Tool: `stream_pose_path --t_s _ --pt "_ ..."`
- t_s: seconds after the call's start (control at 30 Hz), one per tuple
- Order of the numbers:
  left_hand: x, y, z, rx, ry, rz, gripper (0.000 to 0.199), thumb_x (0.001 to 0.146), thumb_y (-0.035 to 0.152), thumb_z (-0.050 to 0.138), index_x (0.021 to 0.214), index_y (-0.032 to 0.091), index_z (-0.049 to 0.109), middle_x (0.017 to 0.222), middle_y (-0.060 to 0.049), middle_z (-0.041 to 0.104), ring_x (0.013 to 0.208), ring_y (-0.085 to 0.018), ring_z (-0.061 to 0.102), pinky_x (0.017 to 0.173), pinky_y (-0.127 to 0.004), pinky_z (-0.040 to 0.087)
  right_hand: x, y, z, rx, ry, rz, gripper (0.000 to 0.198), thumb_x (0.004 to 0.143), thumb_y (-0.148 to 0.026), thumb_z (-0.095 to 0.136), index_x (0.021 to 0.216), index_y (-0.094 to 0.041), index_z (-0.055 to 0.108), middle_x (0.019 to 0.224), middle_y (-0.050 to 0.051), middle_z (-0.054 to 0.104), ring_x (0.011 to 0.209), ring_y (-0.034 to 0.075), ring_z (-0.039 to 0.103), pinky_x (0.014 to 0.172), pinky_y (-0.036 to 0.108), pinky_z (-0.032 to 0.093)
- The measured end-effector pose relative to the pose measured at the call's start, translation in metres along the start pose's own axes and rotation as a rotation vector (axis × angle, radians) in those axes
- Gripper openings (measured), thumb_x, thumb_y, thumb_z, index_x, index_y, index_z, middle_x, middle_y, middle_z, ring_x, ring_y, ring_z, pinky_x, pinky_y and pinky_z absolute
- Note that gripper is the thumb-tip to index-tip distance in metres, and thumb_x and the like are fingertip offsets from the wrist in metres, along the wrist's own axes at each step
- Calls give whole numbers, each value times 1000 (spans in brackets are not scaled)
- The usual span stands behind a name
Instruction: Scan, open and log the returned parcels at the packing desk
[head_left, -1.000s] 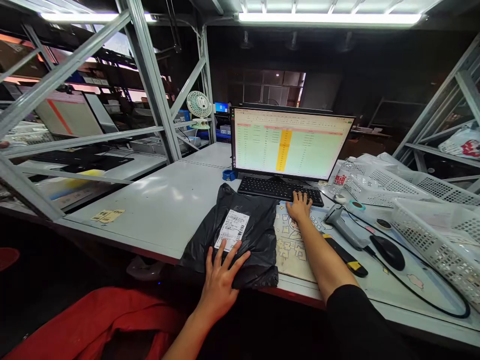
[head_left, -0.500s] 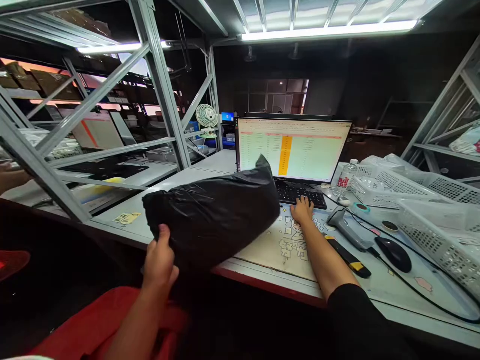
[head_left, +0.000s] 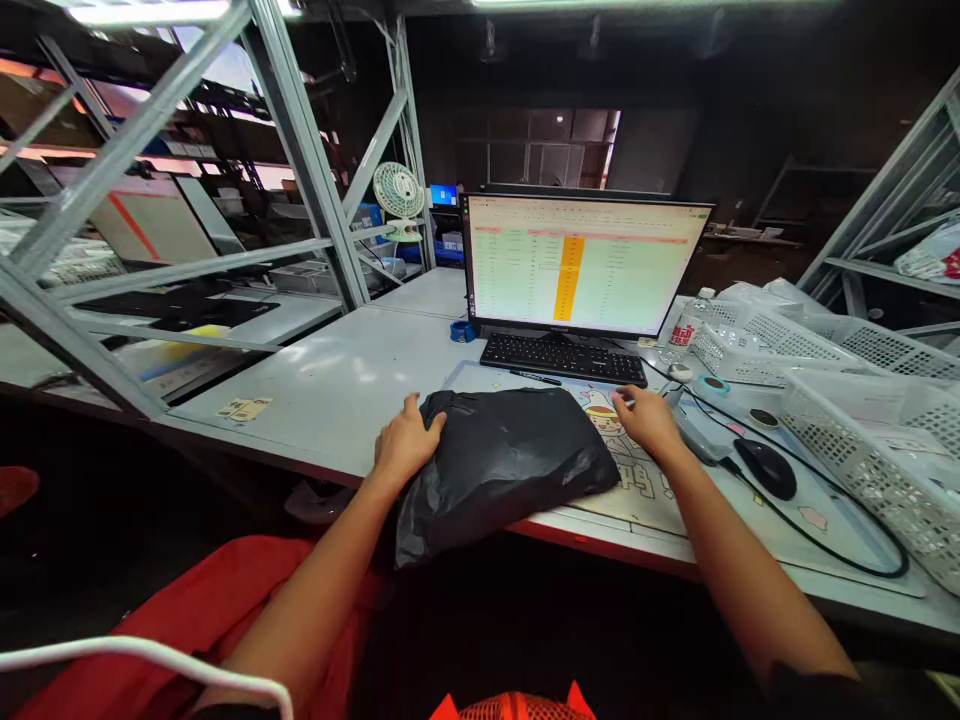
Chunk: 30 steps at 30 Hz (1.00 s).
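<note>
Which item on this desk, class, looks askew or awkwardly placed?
The black parcel bag lies crooked, its near corner sagging over the desk edge. The left hand rests on its left end; the right hand is beside it. Nothing looks spilled.
</note>
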<state>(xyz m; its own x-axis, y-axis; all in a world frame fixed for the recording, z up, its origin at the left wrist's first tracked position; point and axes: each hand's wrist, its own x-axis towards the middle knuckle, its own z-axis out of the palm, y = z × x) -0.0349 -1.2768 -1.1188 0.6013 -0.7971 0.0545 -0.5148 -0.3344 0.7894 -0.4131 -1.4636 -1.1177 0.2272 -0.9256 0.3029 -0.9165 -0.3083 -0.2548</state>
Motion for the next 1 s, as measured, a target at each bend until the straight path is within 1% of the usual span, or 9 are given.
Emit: stream_pose_path --t_s 0.07,0.17,0.27,0.37,0.5,0.63,0.77,0.87,1.0 --pt "0 4 6 213 20 247 77 98 46 64 162 11 41 162 -25 46 151 -47 42 124 -65 31 -39 24 -8 -90 -17 13 46 105 -42 51 139 -16 68 134 16 71 120 34 67 104 44 51" --pt "-7 11 28 411 -116 518 68 100 49 61 156 11 51 165 -18 45 155 -41 37 126 -58 34 -90 49 -5 -245 -80 42 54 105 -40 52 150 -11 58 142 20 64 126 37 62 105 49 52" --pt "-16 15 52 417 -177 569 46 104 37 57 140 9 65 155 -19 57 145 -40 51 122 -55 41 -112 59 3 -279 -97 53 53 106 -32 45 151 -6 55 139 22 64 125 37 61 108 49 50" --pt "-23 16 61 372 -102 584 31 106 28 50 119 11 73 131 -18 72 123 -35 65 108 -47 51 -107 55 -5 -167 -13 41 51 106 -27 38 147 -5 58 134 23 64 122 35 62 108 48 49" --pt "-28 14 61 297 22 621 29 109 27 45 115 16 71 117 -13 74 113 -29 66 101 -40 52 -89 8 -42 113 106 -245 48 106 -32 39 144 -12 61 134 18 67 122 30 64 107 41 50" --pt "-28 11 65 121 144 759 28 110 28 45 113 15 70 110 -12 74 107 -26 68 98 -36 51 -90 -81 -64 173 -122 -587 40 106 -37 48 137 -22 69 123 9 73 111 24 68 100 36 51" --pt "-28 8 68 45 144 822 31 111 30 42 115 16 69 113 -12 76 107 -24 70 99 -34 52 -84 -132 -55 19 -257 -683 38 105 -38 54 138 -27 72 121 7 72 103 24 69 91 33 51" --pt "-31 2 62 38 85 881 34 110 33 40 115 16 70 112 -13 77 105 -24 72 96 -33 53 -60 -105 -51 -71 -227 -602 39 105 -38 56 138 -27 72 124 8 71 106 24 69 90 32 50" --pt "-33 0 48 92 -31 889 36 110 37 38 111 18 69 101 -11 77 95 -24 74 85 -30 52 -37 -31 -52 -246 -168 -266 43 104 -38 57 142 -25 70 116 12 73 104 27 69 88 34 50"
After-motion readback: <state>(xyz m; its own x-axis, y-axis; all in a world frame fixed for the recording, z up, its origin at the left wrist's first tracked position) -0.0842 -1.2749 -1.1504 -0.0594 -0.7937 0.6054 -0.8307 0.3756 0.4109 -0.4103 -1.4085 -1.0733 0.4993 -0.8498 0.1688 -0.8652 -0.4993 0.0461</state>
